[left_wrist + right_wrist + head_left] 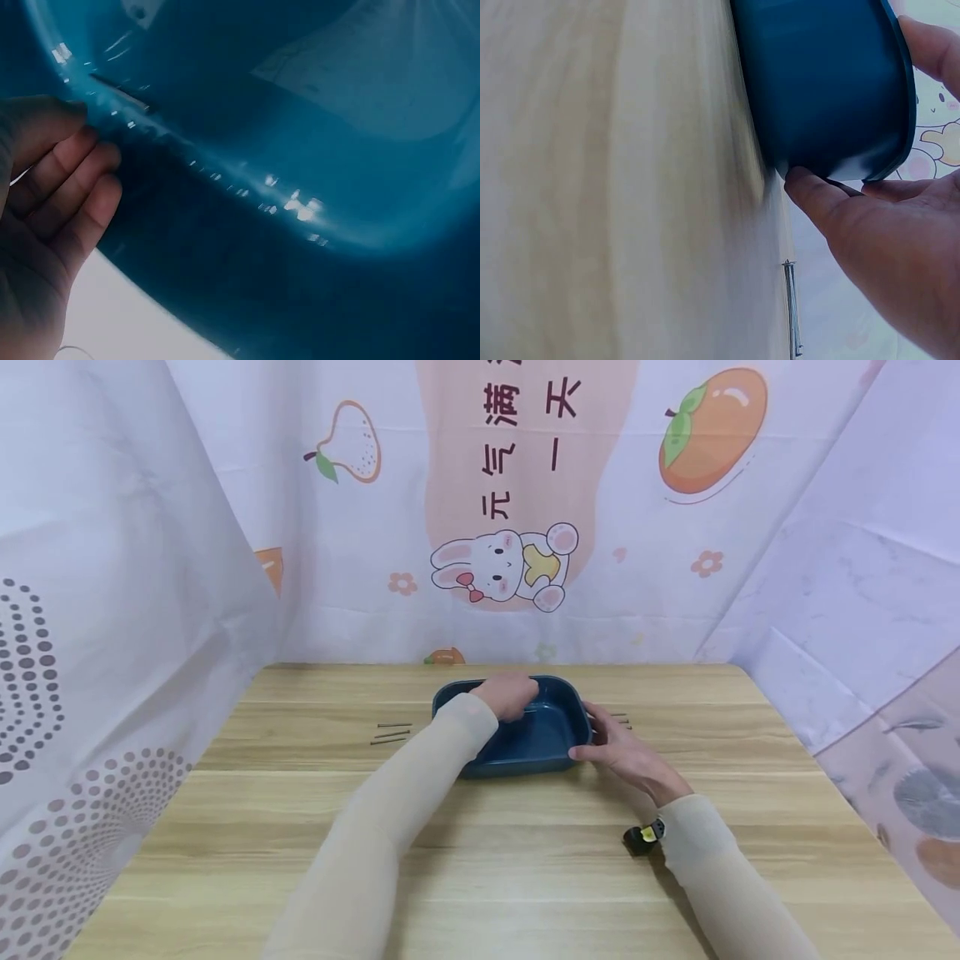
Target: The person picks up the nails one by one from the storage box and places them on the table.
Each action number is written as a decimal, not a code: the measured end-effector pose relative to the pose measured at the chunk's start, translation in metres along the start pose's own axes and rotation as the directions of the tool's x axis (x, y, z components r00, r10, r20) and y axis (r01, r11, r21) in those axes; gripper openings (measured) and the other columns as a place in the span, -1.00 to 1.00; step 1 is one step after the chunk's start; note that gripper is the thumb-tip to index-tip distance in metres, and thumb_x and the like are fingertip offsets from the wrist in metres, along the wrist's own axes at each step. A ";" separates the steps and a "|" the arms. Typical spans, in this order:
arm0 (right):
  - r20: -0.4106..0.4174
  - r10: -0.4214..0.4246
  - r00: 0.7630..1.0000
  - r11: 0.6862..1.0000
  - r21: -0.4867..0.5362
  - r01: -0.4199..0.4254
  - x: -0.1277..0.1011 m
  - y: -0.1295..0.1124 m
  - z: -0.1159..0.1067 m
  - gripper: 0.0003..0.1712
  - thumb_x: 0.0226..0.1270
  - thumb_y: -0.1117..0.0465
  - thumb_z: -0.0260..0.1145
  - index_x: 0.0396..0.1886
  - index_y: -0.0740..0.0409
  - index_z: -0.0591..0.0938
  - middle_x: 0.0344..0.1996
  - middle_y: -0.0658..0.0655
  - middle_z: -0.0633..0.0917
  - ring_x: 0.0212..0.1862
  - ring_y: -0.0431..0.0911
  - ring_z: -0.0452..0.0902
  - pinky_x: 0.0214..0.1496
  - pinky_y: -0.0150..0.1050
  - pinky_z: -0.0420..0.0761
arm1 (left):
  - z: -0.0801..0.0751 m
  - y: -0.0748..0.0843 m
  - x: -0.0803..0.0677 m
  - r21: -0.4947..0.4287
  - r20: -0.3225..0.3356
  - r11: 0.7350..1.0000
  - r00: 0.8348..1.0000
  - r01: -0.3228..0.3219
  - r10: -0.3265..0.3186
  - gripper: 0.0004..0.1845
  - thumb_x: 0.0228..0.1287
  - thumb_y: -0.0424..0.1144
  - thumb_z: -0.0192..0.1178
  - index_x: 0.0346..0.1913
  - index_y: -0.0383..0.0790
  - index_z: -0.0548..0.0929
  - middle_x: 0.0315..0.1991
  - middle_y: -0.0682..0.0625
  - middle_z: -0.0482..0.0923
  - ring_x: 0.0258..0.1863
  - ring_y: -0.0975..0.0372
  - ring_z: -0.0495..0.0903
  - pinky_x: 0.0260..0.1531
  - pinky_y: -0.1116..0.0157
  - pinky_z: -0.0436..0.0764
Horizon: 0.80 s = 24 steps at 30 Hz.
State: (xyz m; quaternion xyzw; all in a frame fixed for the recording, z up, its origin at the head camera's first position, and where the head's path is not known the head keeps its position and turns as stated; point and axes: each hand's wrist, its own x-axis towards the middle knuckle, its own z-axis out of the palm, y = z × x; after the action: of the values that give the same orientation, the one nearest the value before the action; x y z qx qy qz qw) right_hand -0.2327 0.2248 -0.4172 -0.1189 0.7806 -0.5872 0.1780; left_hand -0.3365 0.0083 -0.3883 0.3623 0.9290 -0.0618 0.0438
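A dark blue plastic basin (536,739) with rounded corners stands on the table. My left hand (510,695) reaches down inside it at the far side, its fingers loosely bent. In the left wrist view, a thin nail (120,92) lies near the curve of the basin's wall, close to the fingertips (105,154). My right hand (618,752) grips the basin's right end, thumb at the front rim and fingers round the outer side. The right wrist view shows the thumb and fingers on either side of the basin wall (829,90).
Several nails (392,734) lie on the table left of the basin. More nails (622,721) lie just beyond the right hand, also visible as long nails (791,307) in the right wrist view. The wooden table (510,860) backs onto a printed curtain (360,543).
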 end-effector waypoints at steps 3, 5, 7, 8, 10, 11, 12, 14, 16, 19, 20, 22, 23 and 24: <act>0.008 -0.012 1.000 1.000 -0.007 0.013 0.002 0.001 0.001 0.09 0.21 0.19 0.38 0.53 0.04 -0.14 0.48 0.29 -0.03 0.44 0.23 -0.05 0.33 0.17 0.15 | 0.007 -0.001 0.001 0.011 0.006 1.000 1.000 0.010 -0.010 -0.87 0.31 -0.30 0.18 -0.14 -0.11 0.67 -0.37 0.05 0.56 -0.39 0.21 0.50 -0.23 0.25 0.58; 0.009 -0.023 1.000 1.000 -0.010 0.023 0.002 0.001 0.001 0.09 0.21 0.19 0.37 0.53 0.05 -0.15 0.47 0.30 -0.03 0.44 0.25 -0.05 0.33 0.18 0.15 | 0.010 0.000 0.002 0.003 0.007 1.000 1.000 0.007 -0.007 -0.87 0.31 -0.31 0.17 -0.13 -0.12 0.67 -0.36 0.04 0.57 -0.39 0.21 0.51 -0.23 0.25 0.57; 0.007 -0.026 1.000 1.000 -0.010 0.026 0.003 0.002 0.001 0.09 0.21 0.20 0.37 0.53 0.05 -0.15 0.47 0.30 -0.03 0.44 0.25 -0.05 0.33 0.18 0.16 | 0.013 0.001 0.002 -0.003 0.014 1.000 1.000 0.005 -0.005 -0.86 0.32 -0.32 0.16 -0.13 -0.11 0.66 -0.35 0.03 0.58 -0.39 0.21 0.51 -0.24 0.26 0.57; 0.004 -0.021 1.000 1.000 -0.008 0.021 0.003 0.002 0.001 0.09 0.21 0.19 0.38 0.53 0.04 -0.14 0.47 0.29 -0.03 0.44 0.24 -0.05 0.33 0.17 0.16 | 0.014 0.002 0.002 -0.003 0.021 1.000 1.000 0.006 -0.006 -0.86 0.33 -0.32 0.15 -0.12 -0.11 0.66 -0.35 0.04 0.58 -0.39 0.22 0.51 -0.25 0.27 0.56; 0.006 -0.020 1.000 1.000 -0.010 0.020 0.002 0.002 0.001 0.08 0.22 0.21 0.36 0.53 0.04 -0.15 0.48 0.29 -0.04 0.44 0.24 -0.06 0.33 0.18 0.16 | 0.016 0.004 0.002 0.000 0.030 1.000 1.000 0.005 -0.005 -0.85 0.35 -0.32 0.13 -0.11 -0.11 0.66 -0.34 0.04 0.59 -0.41 0.22 0.51 -0.28 0.28 0.56; 0.006 -0.015 1.000 1.000 -0.011 0.015 0.002 0.002 0.001 0.08 0.23 0.22 0.35 0.53 0.04 -0.15 0.48 0.29 -0.04 0.44 0.23 -0.06 0.33 0.17 0.16 | 0.017 0.005 0.001 0.005 0.033 1.000 0.999 0.005 -0.006 -0.84 0.36 -0.31 0.12 -0.10 -0.10 0.66 -0.33 0.03 0.59 -0.41 0.23 0.51 -0.28 0.28 0.56; 0.003 -0.009 1.000 1.000 -0.008 0.009 0.001 0.001 0.001 0.07 0.23 0.23 0.35 0.53 0.03 -0.14 0.48 0.28 -0.03 0.45 0.22 -0.06 0.33 0.16 0.17 | 0.017 0.007 0.001 0.013 0.033 1.000 0.999 0.004 -0.005 -0.83 0.37 -0.31 0.11 -0.09 -0.10 0.66 -0.32 0.03 0.59 -0.41 0.23 0.51 -0.28 0.28 0.56; 0.005 -0.005 1.000 1.000 -0.012 0.005 0.001 0.002 0.001 0.07 0.23 0.23 0.34 0.53 0.03 -0.15 0.48 0.27 -0.04 0.45 0.22 -0.06 0.33 0.16 0.17 | 0.016 0.009 0.001 0.028 0.035 1.000 0.999 0.000 -0.001 -0.81 0.39 -0.30 0.08 -0.07 -0.09 0.67 -0.30 0.03 0.60 -0.40 0.23 0.51 -0.27 0.29 0.57; 0.005 -0.002 1.000 1.000 -0.011 0.002 0.000 0.002 0.001 0.06 0.23 0.22 0.35 0.53 0.02 -0.14 0.48 0.27 -0.03 0.45 0.21 -0.06 0.33 0.16 0.17 | 0.016 0.011 0.001 0.030 0.040 1.000 0.999 0.000 -0.001 -0.81 0.40 -0.29 0.08 -0.06 -0.10 0.67 -0.30 0.02 0.60 -0.40 0.23 0.52 -0.26 0.29 0.58; 0.012 -0.012 1.000 1.000 -0.011 0.012 0.000 0.001 0.001 0.05 0.24 0.22 0.34 0.53 0.03 -0.13 0.47 0.28 -0.01 0.44 0.23 -0.03 0.32 0.17 0.18 | 0.017 0.012 0.002 0.039 0.047 0.999 0.999 -0.001 -0.001 -0.81 0.40 -0.27 0.08 -0.06 -0.09 0.67 -0.32 0.03 0.59 -0.40 0.23 0.52 -0.24 0.31 0.58; 0.013 -0.017 1.000 1.000 -0.012 0.017 0.000 0.001 0.001 0.04 0.25 0.22 0.34 0.53 0.03 -0.13 0.47 0.28 -0.01 0.43 0.23 -0.02 0.32 0.17 0.18 | 0.017 0.012 0.002 0.038 0.050 0.999 0.999 0.000 -0.002 -0.82 0.40 -0.27 0.09 -0.06 -0.09 0.67 -0.33 0.04 0.58 -0.40 0.23 0.52 -0.25 0.31 0.58; 0.014 -0.027 1.000 1.000 -0.016 0.027 0.002 0.002 0.001 0.02 0.25 0.22 0.33 0.53 0.03 -0.11 0.47 0.28 0.00 0.43 0.24 -0.01 0.31 0.17 0.19 | 0.018 0.011 0.003 0.031 0.054 0.999 0.998 0.006 -0.007 -0.82 0.39 -0.26 0.10 -0.07 -0.08 0.67 -0.34 0.04 0.56 -0.40 0.22 0.52 -0.25 0.32 0.57; 0.015 -0.029 0.999 0.999 -0.016 0.029 0.002 0.002 0.001 0.02 0.25 0.22 0.33 0.53 0.03 -0.10 0.47 0.28 0.01 0.43 0.24 -0.01 0.31 0.17 0.20 | 0.018 0.011 0.003 0.027 0.057 1.000 0.998 0.008 -0.010 -0.83 0.39 -0.26 0.09 -0.07 -0.08 0.66 -0.35 0.04 0.55 -0.40 0.22 0.51 -0.25 0.32 0.57; 0.015 -0.029 0.999 0.999 -0.015 0.029 0.002 0.002 0.001 0.02 0.25 0.22 0.33 0.53 0.03 -0.10 0.47 0.27 0.01 0.43 0.23 -0.01 0.31 0.17 0.20 | 0.018 0.011 0.003 0.020 0.061 1.000 0.998 0.013 -0.015 -0.83 0.39 -0.27 0.10 -0.07 -0.08 0.66 -0.35 0.04 0.55 -0.40 0.22 0.51 -0.26 0.32 0.56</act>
State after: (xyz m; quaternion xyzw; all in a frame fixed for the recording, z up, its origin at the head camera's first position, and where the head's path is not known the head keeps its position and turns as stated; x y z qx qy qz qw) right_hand -0.2344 0.2231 -0.4195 -0.1360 0.7820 -0.5828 0.1744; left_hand -0.3305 0.0152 -0.4076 0.3541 0.9291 -0.0822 0.0681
